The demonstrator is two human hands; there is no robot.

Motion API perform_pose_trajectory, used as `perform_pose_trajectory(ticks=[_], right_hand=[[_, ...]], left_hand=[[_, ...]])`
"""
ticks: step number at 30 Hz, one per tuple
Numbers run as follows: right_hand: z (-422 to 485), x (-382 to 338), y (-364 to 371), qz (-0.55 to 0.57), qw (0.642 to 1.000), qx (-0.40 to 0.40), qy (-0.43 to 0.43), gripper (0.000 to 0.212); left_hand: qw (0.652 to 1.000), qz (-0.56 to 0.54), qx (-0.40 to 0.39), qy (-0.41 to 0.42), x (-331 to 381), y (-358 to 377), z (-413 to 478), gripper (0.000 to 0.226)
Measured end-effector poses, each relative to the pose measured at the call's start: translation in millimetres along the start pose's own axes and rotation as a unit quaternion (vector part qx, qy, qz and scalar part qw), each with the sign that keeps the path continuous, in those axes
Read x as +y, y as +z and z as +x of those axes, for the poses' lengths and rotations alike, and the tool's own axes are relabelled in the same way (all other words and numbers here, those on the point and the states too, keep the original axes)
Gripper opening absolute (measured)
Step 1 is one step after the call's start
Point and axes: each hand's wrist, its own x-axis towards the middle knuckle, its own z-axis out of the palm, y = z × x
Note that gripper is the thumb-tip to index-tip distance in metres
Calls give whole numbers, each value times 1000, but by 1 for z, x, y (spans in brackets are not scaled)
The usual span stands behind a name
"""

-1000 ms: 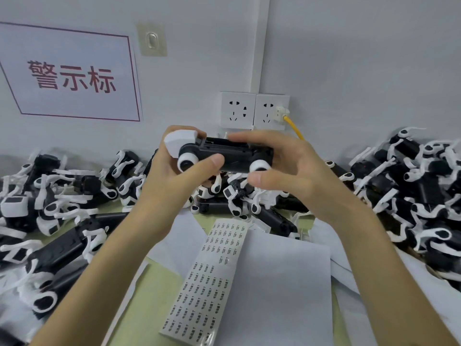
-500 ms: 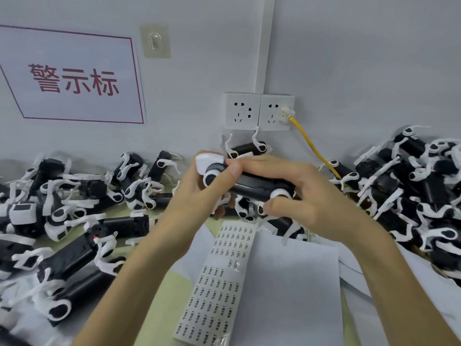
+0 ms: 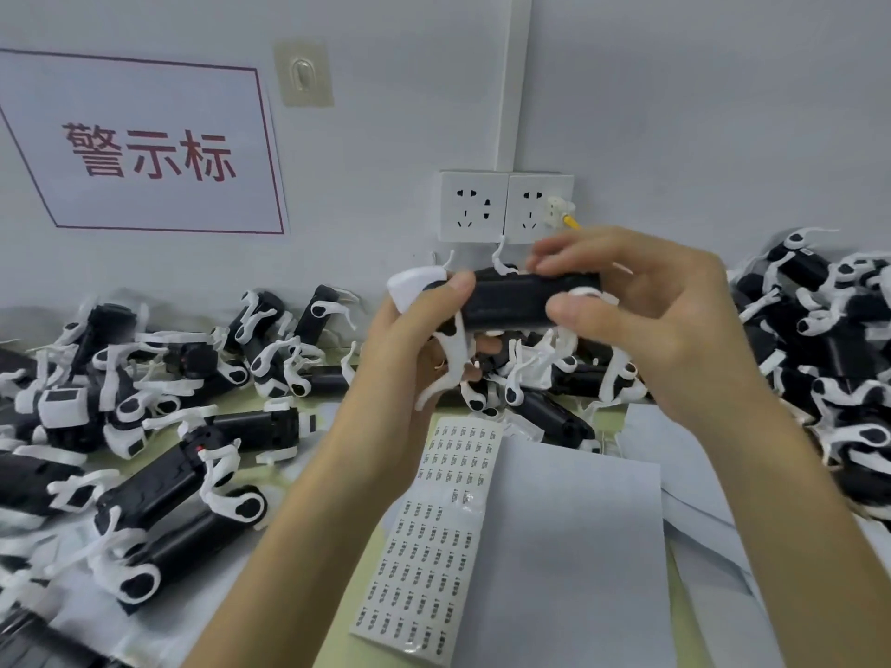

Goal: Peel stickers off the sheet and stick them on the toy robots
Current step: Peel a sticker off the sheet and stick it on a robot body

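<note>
Toy robot [image 3: 516, 301] gripped by both hands, sticker sheet [image 3: 434, 532] below

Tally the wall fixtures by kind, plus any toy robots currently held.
Wall sockets: 2
Sign: 1
Adhesive hook: 1
Toy robot, gripped by left hand and right hand: 1
Total: 5

Black toy robot [image 3: 511, 301] (white-legged) held level above the flat sticker sheet [image 3: 434, 547].
</note>
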Motion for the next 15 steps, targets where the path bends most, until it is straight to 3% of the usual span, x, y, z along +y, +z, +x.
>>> perform_pose_trajectory(ticks=[5, 10, 15], right_hand=[[3, 2, 12, 14, 995, 29, 93, 37], [2, -4, 5, 4, 997, 7, 72, 45], [0, -7, 2, -13, 999, -9, 48, 48]], left_hand=[[999, 32, -2, 32, 4, 1, 2, 53], [973, 222, -59, 26, 21, -21, 7, 48], [958, 267, -100, 29, 22, -20, 9, 34]])
